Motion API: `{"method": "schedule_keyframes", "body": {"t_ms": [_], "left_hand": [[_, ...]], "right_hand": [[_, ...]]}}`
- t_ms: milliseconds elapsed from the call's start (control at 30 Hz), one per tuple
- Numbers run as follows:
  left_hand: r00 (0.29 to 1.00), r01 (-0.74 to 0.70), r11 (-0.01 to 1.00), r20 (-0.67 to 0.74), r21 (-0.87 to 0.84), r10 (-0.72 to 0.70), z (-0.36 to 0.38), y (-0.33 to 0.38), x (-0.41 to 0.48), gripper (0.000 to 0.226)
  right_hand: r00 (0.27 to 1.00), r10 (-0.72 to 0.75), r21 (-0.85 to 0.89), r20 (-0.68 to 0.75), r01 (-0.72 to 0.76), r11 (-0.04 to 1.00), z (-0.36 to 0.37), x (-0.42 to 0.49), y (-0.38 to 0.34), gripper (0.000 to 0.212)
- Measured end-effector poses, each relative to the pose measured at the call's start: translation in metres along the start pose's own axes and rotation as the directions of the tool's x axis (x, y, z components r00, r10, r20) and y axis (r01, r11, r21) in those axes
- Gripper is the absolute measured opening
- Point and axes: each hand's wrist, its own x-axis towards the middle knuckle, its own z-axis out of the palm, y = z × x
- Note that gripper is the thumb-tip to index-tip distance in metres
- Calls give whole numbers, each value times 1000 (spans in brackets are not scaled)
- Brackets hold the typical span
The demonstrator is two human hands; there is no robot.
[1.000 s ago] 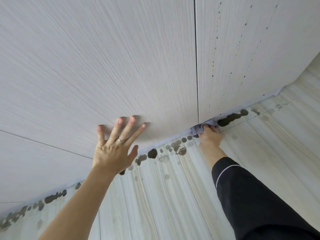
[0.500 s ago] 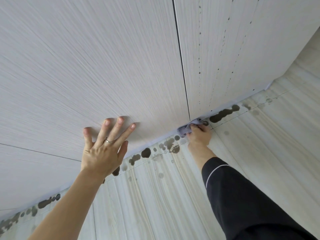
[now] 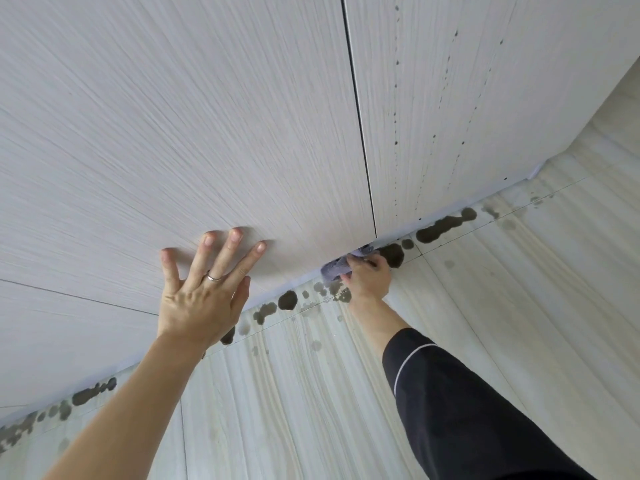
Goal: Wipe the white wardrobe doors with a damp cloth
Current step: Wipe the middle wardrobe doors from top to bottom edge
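Grey-lilac cloth [image 3: 334,268] bunched at the foot of the white wood-grain wardrobe doors [image 3: 207,133].

Fingers of the right hand [image 3: 369,280] curl round the cloth and hold it against the bottom edge of the doors, just left of the dark seam [image 3: 360,133] between them, where the doors meet the pale striped floor tiles [image 3: 311,393]. Well to the left and nearer, the left hand [image 3: 202,299] lies flat on the left door with its fingers straight and spread, holding nothing; a silver ring [image 3: 214,277] sits on one finger. Dark wet patches [image 3: 440,228] dot the tiles along the base of the doors on both sides of the cloth. A black sleeve [image 3: 467,410] covers the right forearm.
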Motion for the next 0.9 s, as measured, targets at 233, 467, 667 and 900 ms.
{"method": "schedule_keyframes", "body": {"t_ms": [233, 467, 667, 900], "left_hand": [[1000, 9, 999, 0, -33, -9, 2, 2, -2, 59], [1000, 1, 999, -7, -44, -1, 3, 1, -1, 60], [999, 5, 998, 37, -59, -3, -2, 3, 1, 60], [985, 93, 977, 162, -190, -62, -33, 13, -1, 78]], "right_hand": [[990, -77, -14, -120, 76, 997, -28, 50, -49, 18], [994, 64, 129, -92, -51, 990, -14, 35, -27, 16], [992, 97, -210, 85, -77, 975, 8, -7, 18, 21], [816, 445, -581, 370, -171, 796, 16, -63, 32, 21]]}}
